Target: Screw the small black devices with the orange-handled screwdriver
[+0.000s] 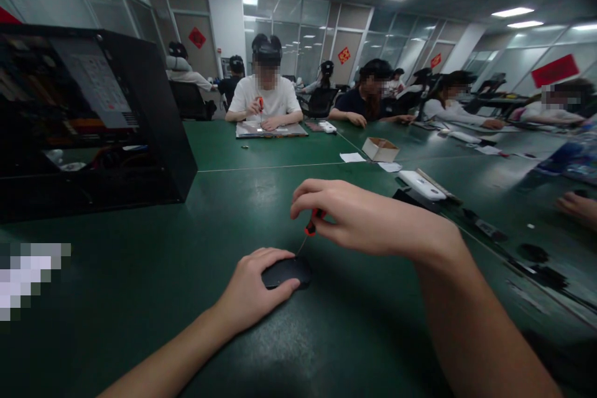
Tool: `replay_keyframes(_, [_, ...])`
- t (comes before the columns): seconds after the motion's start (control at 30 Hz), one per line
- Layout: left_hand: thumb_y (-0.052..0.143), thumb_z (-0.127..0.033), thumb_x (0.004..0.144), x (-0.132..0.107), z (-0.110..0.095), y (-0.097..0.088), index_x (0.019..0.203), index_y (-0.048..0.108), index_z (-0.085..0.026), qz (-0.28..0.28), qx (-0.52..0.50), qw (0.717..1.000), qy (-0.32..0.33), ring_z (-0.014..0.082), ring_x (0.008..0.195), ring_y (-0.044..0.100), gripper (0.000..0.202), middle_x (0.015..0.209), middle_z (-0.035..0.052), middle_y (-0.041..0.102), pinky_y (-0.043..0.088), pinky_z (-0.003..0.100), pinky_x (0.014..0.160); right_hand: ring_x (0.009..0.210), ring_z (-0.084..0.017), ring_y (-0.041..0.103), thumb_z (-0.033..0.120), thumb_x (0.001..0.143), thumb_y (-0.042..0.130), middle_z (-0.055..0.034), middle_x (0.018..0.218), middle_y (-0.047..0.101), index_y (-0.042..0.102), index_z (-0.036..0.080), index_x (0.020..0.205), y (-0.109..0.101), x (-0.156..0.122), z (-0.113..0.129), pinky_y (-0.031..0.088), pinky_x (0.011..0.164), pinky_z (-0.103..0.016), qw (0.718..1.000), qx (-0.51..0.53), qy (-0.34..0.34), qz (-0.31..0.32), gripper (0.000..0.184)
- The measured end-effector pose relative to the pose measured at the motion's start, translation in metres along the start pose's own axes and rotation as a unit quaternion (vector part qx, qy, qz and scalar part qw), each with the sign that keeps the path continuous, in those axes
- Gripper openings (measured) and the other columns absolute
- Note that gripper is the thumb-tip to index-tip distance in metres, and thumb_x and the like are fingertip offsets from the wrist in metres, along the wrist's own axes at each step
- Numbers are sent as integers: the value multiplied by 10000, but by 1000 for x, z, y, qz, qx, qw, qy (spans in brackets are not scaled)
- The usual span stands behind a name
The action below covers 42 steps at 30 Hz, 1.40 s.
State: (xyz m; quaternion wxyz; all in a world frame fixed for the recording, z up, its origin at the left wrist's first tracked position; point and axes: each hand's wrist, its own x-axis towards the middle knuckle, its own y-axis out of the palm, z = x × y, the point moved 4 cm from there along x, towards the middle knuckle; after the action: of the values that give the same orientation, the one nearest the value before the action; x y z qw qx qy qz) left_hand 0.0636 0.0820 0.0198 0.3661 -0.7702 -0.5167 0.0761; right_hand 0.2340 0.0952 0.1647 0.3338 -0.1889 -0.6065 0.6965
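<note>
A black computer mouse (285,272) lies on the green table (224,217) in front of me. My left hand (261,283) grips it from the left, fingers over its far edge and thumb along the near side. Above and to the right, my right hand (333,211) is closed round a screwdriver with a red and black handle (310,226). The screwdriver's thin shaft slants down to the far edge of the mouse. Whether the tip sits in a screw is too small to tell.
An open black computer case (172,118) stands at the left. Across the table a person (265,96) works on a flat panel (280,130). A small cardboard box (380,150), papers and a white device (422,185) lie to the right. Another person's hand (578,206) shows at the right edge.
</note>
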Motion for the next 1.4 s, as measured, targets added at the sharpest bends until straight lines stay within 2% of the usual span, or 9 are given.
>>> replay_keyframes(0.1, [764,-351,817,0,1,1,1150,726,-233,1,7,1000,8,271,1040,698,356,1124,55,758,526,394,946,843,-174,654,263,927,643,-60,984,708,745,198,992,5,-7,1,423,689,-269,997,-65,24,-26,137])
replay_keyframes(0.2, [800,-378,794,0,1,2,1158,724,-229,2,18,1000,17,267,1030,701,400,1116,53,761,526,387,934,591,-145,575,383,973,580,-52,690,661,716,170,719,20,-21,-11,286,527,-301,973,-192,49,-122,359])
replay_keyframes(0.33, [788,-398,810,0,2,2,1138,728,-235,1,28,999,17,254,1002,712,371,1106,48,765,533,375,915,447,-86,416,255,984,510,-1,488,503,544,170,498,48,-54,-41,241,487,-284,914,-229,3,-334,494])
replay_keyframes(0.43, [771,-420,825,0,2,2,1141,724,-235,0,35,999,25,254,1003,716,370,1111,48,767,538,378,911,410,-62,337,167,944,531,34,442,398,445,177,454,63,-76,-67,240,462,-257,899,-172,-9,-403,498])
replay_keyframes(0.57, [765,-422,830,0,2,1,1142,721,-233,-2,46,998,30,260,1016,716,368,1122,50,767,542,385,917,402,-60,324,146,930,533,47,441,365,429,183,459,66,-83,-81,233,452,-258,900,-139,-4,-414,484])
replay_keyframes(0.77, [772,-414,822,0,3,2,1141,717,-232,-1,46,998,30,260,1021,717,370,1122,55,768,543,386,927,408,-58,325,140,925,533,47,452,366,426,183,464,68,-76,-75,239,456,-257,900,-120,-1,-419,475])
replay_keyframes(0.9, [767,-422,823,0,2,2,1141,718,-229,0,45,999,28,262,1020,716,375,1126,60,768,545,391,924,408,-68,338,172,933,513,38,447,382,437,189,460,70,-76,-73,248,460,-263,914,-102,1,-392,479])
replay_keyframes(1.07, [767,-424,828,1,1,1,1142,720,-231,5,43,999,26,263,1009,720,372,1122,54,767,548,385,906,402,-77,326,215,943,471,29,433,372,412,199,443,61,-81,-76,235,458,-276,916,-97,48,-387,504])
replay_keyframes(1.4, [774,-400,817,3,-1,1,1134,724,-224,9,43,999,20,267,1013,717,366,1115,55,768,542,394,919,411,-74,315,162,919,510,34,444,378,439,191,459,69,-77,-75,224,464,-273,919,-93,7,-382,465])
